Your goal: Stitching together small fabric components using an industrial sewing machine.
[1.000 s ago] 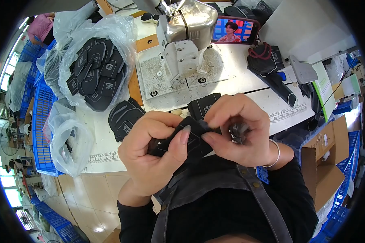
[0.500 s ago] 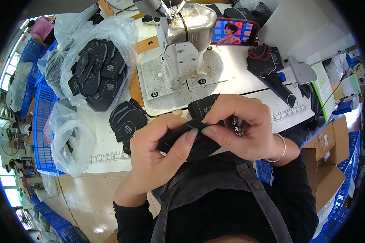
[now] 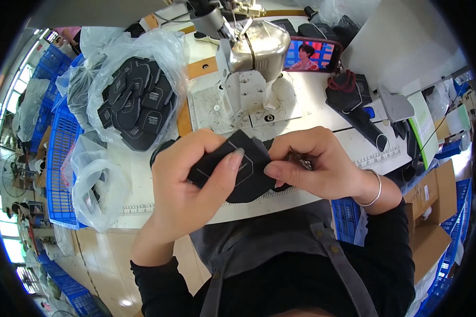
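Black piece now turned flat-side up, pinched between left hand and right hand, small tool tucked in right.

Lighting: bright and even; we see daylight entering at the far left of the sewing machine. Glare: on the machine's metal head and the clear plastic bag to its left. Shadows: soft, short. Focus: sharp near the machine, softer outward. Distortion: strong fisheye bending, black circular border beyond it.
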### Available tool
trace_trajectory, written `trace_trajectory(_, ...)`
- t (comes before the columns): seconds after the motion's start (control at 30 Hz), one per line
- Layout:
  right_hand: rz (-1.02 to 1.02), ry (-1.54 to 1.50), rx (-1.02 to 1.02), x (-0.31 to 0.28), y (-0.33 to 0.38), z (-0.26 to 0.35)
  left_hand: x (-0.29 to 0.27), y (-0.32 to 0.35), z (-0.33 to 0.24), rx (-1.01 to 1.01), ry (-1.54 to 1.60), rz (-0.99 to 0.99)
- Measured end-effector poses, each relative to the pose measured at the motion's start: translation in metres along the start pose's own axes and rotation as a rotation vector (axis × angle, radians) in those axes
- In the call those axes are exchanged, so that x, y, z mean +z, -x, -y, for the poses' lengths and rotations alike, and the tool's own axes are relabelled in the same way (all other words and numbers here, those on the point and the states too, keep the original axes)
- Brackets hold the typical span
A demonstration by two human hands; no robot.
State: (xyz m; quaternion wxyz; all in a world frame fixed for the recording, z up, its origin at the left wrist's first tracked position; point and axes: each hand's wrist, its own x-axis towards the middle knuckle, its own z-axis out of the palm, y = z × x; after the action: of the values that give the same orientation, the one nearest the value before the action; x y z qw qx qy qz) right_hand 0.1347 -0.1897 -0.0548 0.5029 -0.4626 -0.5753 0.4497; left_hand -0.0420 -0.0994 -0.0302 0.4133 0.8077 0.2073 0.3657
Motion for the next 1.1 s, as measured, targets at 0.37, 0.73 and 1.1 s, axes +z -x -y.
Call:
trace_trajectory(0.37,-0.214,0.103,-0.108,-0.012,-0.042,0.017,-0.021,-0.077,0.020,-0.248,0.423,0.263)
trace_trajectory(0.73,-0.212,-0.010,-0.104,-0.017,-0.054,0.018,-0.020,-0.102,0.026,-0.349,0.666,0.252)
trace_trajectory(1.1,-0.243,-0.001,-0.139,-0.016,-0.055,0.014,-0.019,-0.102,0.025,-0.299,0.671,0.248)
